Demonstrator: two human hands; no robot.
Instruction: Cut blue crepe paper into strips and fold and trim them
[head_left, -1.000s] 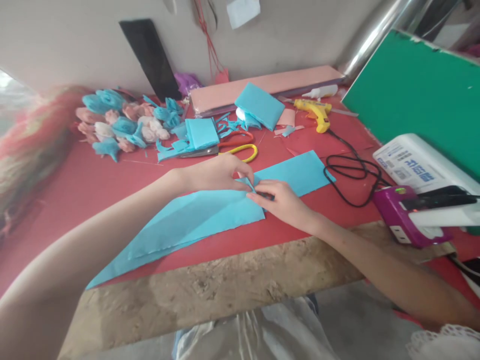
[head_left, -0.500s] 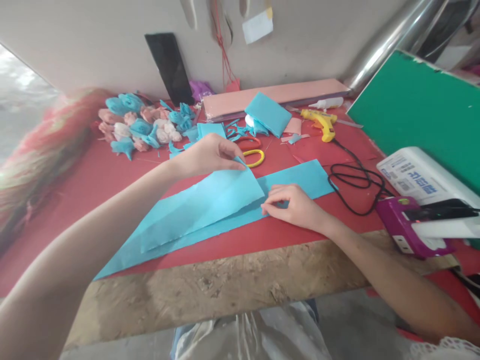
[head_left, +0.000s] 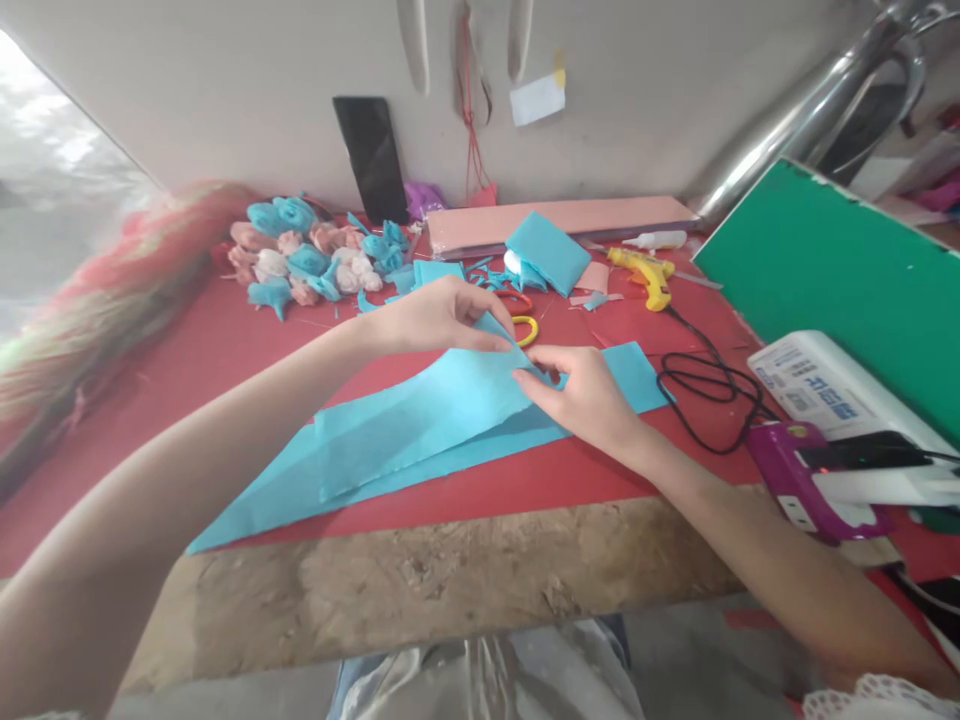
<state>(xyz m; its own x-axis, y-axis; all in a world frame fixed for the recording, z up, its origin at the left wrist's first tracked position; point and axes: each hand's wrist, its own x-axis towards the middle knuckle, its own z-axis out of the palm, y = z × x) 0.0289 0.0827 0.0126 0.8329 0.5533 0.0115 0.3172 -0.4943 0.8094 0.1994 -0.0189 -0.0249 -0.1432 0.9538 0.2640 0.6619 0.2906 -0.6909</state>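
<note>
By the left hand (head_left: 442,315), the upper corner of a light-blue paper sheet (head_left: 427,415) is pinched, with thumb and fingers closed on it. By the right hand (head_left: 585,392), the same end is nipped just beside, between thumb and forefinger. The sheet is raised at this grip and is sloped down to the left, above a second blue strip (head_left: 255,490). Just beyond the grip, scissors (head_left: 535,328) are partly covered by the left hand. Farther to the right, a yellow glue gun (head_left: 651,272) is placed; farther to the left, paper flowers (head_left: 309,261) are heaped.
</note>
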